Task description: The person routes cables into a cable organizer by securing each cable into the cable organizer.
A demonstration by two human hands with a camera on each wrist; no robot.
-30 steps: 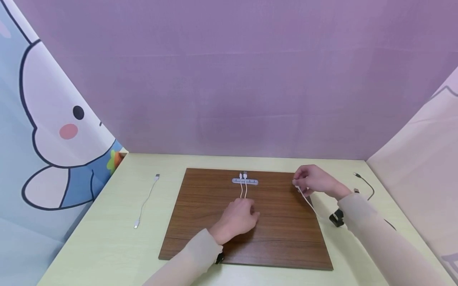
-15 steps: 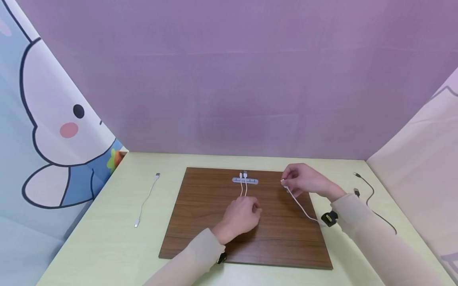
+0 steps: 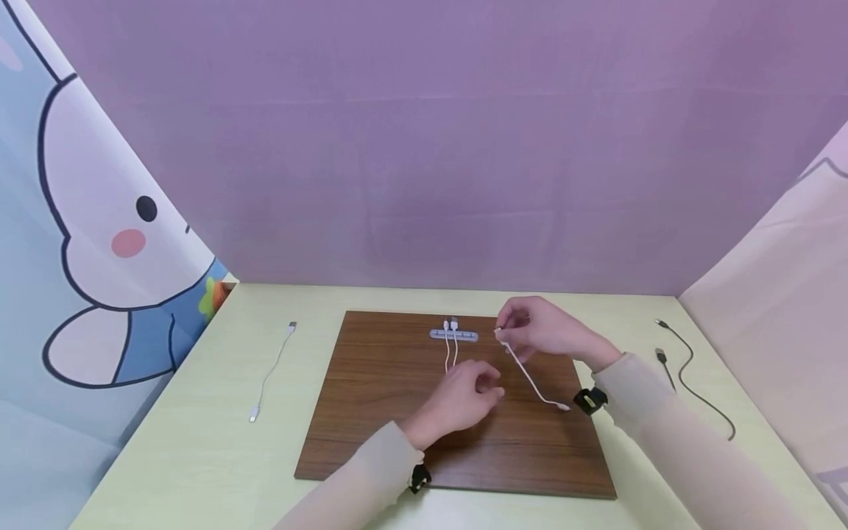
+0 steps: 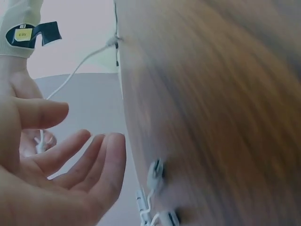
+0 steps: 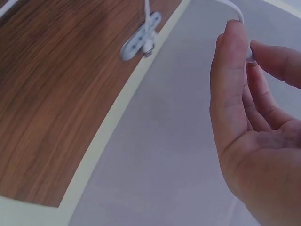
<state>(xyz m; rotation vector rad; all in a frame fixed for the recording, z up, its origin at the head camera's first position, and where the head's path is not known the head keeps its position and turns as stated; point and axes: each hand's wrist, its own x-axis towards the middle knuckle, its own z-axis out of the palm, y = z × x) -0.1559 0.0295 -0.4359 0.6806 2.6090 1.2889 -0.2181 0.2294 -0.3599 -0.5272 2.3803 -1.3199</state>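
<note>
My right hand (image 3: 546,329) pinches a white charging cable (image 3: 528,377) near one end, above the right part of a brown wooden board (image 3: 371,412). The cable's other end hangs down to the right. In the right wrist view, thumb and fingertips of the right hand (image 5: 254,113) meet at its plug, which is mostly hidden. My left hand (image 3: 461,397) hovers over the board's middle, fingers loosely bent and holding nothing. Beyond it, a pale cable clip strip (image 3: 469,336) sits at the board's back edge with two white cables (image 3: 456,347) in its slots.
Another white USB cable (image 3: 271,372) lies on the pale table (image 3: 179,442) left of the board. On the right lie a dark cable (image 3: 689,368) and a black USB plug (image 3: 661,356). A purple cloth (image 3: 457,147) stands behind the table.
My right hand has moved left over the board, bringing the white cable with it; its trailing end now hangs over the board. My left hand has shifted slightly right and its fingers have spread.
</note>
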